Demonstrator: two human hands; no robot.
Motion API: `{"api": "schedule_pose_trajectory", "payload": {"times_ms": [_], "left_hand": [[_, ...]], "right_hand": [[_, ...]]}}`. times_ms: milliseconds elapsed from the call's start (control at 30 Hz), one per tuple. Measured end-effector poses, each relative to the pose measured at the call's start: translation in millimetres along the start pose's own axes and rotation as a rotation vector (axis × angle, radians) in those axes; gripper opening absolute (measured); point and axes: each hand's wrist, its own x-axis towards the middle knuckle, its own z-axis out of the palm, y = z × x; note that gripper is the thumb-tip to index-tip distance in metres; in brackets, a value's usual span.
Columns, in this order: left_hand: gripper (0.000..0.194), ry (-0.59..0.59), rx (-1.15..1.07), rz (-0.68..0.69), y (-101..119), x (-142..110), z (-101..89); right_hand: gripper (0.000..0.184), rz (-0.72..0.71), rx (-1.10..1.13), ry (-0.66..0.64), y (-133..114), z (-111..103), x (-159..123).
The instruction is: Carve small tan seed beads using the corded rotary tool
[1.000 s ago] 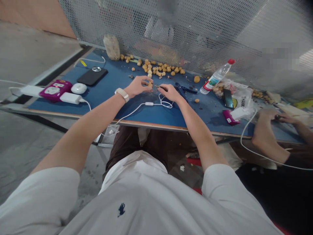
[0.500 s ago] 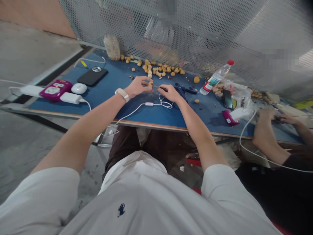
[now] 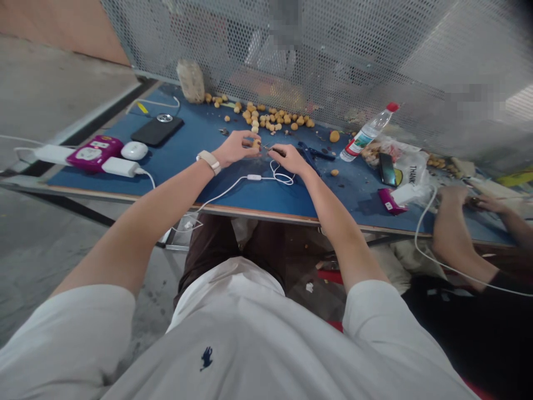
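Note:
My left hand [image 3: 235,148] pinches a small tan round bead [image 3: 256,143] over the blue table [image 3: 258,191]. My right hand [image 3: 289,158] is closed on a thin dark tool [image 3: 270,148] whose tip points at the bead. The two hands almost touch. Behind them lies a scatter of several tan beads [image 3: 270,118]. A white cable [image 3: 254,178] loops just in front of my right hand.
A black phone [image 3: 157,130], a white earbud case [image 3: 134,150], a magenta device [image 3: 94,153] and a white charger [image 3: 119,166] lie left. Blue pliers [image 3: 313,153], a water bottle [image 3: 366,132] and a plastic bag [image 3: 410,166] lie right. Another person's hands [image 3: 458,203] work at far right. Metal mesh [image 3: 333,55] backs the table.
My hands have stayed almost in place on the bead and tool. The other person's hands and the cable at far right have shifted slightly.

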Motion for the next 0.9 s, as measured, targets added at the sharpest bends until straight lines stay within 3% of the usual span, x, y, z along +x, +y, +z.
{"api": "schedule_pose_trajectory", "payload": {"times_ms": [500, 900], "left_hand": [[0.042, -0.004, 0.211, 0.053, 9.6, -7.5, -4.2], [0.044, -0.001, 0.191, 0.037, 7.0, -5.0, -3.9]], "right_hand": [[0.082, -0.022, -0.009, 0.004, -0.8, -1.7, -0.3], [0.08, -0.051, 0.006, 0.003, 12.8, 2.4, 2.6]]}}
